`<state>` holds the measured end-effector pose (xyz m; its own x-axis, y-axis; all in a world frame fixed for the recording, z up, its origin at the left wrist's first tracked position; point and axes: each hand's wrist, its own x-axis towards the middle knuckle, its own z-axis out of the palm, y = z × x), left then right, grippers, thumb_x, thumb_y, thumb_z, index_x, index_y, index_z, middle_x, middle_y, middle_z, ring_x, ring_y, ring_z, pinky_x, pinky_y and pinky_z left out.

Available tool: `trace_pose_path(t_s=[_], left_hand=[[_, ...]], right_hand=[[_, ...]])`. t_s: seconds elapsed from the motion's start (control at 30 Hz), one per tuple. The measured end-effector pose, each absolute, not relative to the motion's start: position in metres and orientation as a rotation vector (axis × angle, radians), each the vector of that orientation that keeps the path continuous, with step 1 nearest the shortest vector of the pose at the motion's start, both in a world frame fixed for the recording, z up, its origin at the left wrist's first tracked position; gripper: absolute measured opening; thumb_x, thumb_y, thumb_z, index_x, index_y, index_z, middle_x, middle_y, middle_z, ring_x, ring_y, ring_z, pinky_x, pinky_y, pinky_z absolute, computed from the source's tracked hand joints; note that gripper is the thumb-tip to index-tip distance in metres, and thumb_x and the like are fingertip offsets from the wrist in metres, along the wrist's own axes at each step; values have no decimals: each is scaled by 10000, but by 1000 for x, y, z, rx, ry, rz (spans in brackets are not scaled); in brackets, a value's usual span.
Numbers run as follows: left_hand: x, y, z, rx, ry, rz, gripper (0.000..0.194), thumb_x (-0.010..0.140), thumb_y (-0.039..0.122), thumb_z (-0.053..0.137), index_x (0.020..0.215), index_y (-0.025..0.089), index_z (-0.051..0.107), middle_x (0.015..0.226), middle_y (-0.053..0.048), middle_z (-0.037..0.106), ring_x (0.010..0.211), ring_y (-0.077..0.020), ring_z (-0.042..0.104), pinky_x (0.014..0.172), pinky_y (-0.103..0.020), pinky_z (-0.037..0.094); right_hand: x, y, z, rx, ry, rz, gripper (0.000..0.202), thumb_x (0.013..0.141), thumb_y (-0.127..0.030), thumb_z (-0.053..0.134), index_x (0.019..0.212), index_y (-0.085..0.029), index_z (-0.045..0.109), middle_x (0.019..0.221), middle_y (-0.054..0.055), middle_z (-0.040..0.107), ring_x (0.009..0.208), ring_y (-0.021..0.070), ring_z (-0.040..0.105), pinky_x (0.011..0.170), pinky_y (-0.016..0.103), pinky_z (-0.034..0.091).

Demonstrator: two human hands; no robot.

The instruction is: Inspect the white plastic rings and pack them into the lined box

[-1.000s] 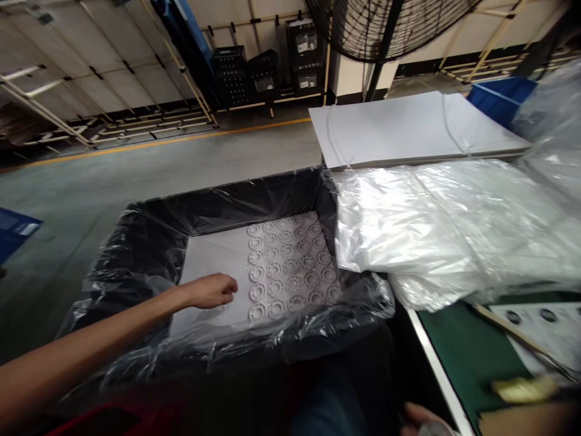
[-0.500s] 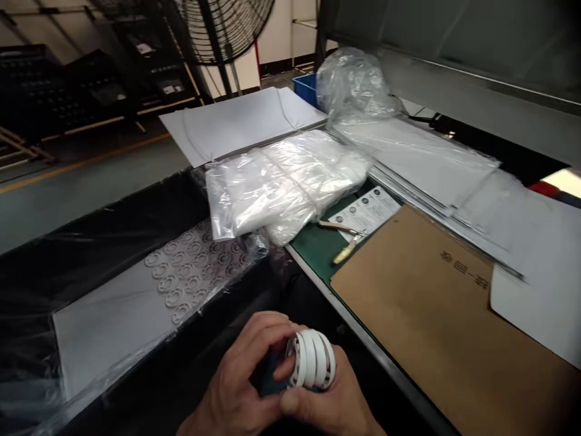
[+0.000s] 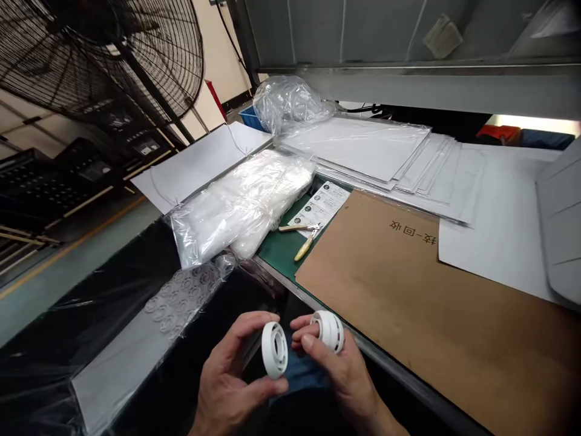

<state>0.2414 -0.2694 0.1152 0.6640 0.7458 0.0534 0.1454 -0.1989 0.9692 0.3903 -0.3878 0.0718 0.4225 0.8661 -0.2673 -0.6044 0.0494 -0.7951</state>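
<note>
Between the thumb and forefinger of my left hand [image 3: 231,375] is a single white ring [image 3: 275,350], held upright with its slotted face turned to the right. My right hand [image 3: 347,375] grips a short stack of white rings [image 3: 330,331], with fingertips at the stack's open left end. A gap separates the single ring from the stack. To the left, rows of similar rings [image 3: 181,297] lie under clear film beside a white sheet [image 3: 122,369].
Brown cardboard [image 3: 385,284] covers much of the green bench [image 3: 278,251]. Pliers [image 3: 305,242] rest by a printed label sheet [image 3: 324,206]. Behind are bagged white material [image 3: 245,200] and stacked white sheets [image 3: 363,145]. A large fan [image 3: 149,79] stands back left.
My hands have moved apart. One ring is now separate in my left hand, while the others stay in my right. The view has shifted to the right.
</note>
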Motion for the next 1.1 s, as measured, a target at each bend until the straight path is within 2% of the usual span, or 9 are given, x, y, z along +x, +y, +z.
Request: trace_pose_path(t_s=[0.2,0.43,0.8,0.93,1.1], left_hand=[[250,-273,117,1767,729,633,568,635,412,975,1153,310,766,1138,-64,742,1050,-257,709,936,-287,614],[246,-273,114,1769,764,638,577,627,417,979,1147,288,765,1139,-83,744,1046,-280,708,960,-341,607],[243,-270,109,1797,763,625,576,639,400,975,1157,284,753,1148,-84,737,1052,-288,706,976,-368,591],[245,-270,111,1758,798,608,576,621,440,977,1129,281,759,1134,-73,736,1038,-283,707,931,-334,593],[247,-267,111,1632,907,519,572,623,543,949,1064,241,746,993,-50,747,902,-249,719,821,-297,590]], right_hand=[[385,-386,77,-797,-382,1279,295,900,-471,773,819,-189,806,883,54,708,874,215,607,819,319,484],[383,-384,74,-770,-323,1299,276,878,-453,796,830,-183,816,931,68,724,855,206,602,765,303,486],[381,-384,73,-819,-317,1299,284,880,-456,795,848,-174,802,949,75,730,864,213,608,781,320,489],[382,-384,73,-817,-291,1307,291,867,-463,805,839,-174,794,943,72,722,847,208,602,775,318,486],[383,-386,71,-829,-307,1263,284,868,-456,803,814,-178,793,938,63,709,829,199,595,789,318,485]])
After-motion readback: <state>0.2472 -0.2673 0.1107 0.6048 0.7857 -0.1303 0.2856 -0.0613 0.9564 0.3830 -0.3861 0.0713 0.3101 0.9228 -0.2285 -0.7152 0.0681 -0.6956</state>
